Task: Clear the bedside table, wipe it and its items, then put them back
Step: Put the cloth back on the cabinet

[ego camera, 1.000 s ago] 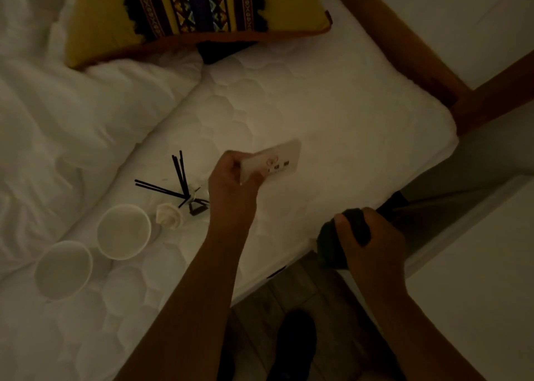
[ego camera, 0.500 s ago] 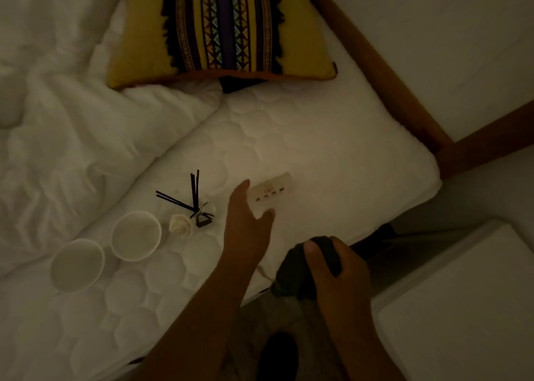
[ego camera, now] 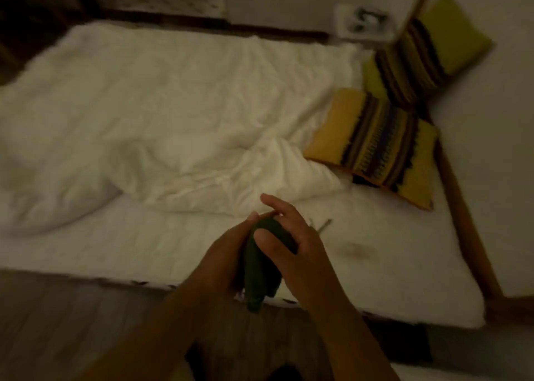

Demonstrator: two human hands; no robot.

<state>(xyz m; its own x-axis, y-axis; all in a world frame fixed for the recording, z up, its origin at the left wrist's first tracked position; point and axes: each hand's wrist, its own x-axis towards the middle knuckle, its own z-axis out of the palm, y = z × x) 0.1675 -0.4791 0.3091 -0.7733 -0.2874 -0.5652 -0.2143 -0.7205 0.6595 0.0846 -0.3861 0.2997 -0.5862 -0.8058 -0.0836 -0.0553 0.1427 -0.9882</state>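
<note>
Cloth (ego camera: 261,268), dark green and bunched into a long roll, sits pressed between both hands over the near edge of the bed, its lower end hanging just past the mattress edge (ego camera: 115,276) toward the wooden floor (ego camera: 72,317). Far to the left of the hands and beyond them, a rumpled white duvet (ego camera: 161,115) covers most of the bed. The left hand (ego camera: 222,260) is closed against the cloth's left side, fingers wrapped around it. The right hand (ego camera: 291,245) grips the other side, thumb laid across the front and fingers loosely curled over the top, the forefinger lifted free. Just beyond the right hand, a thin dark stick-like thing (ego camera: 325,224) lies on the bare mattress; blur hides what it is. Farther right and beyond, a yellow striped cushion (ego camera: 372,146) lies flat, with a second cushion (ego camera: 424,51) behind it against the wall.
</note>
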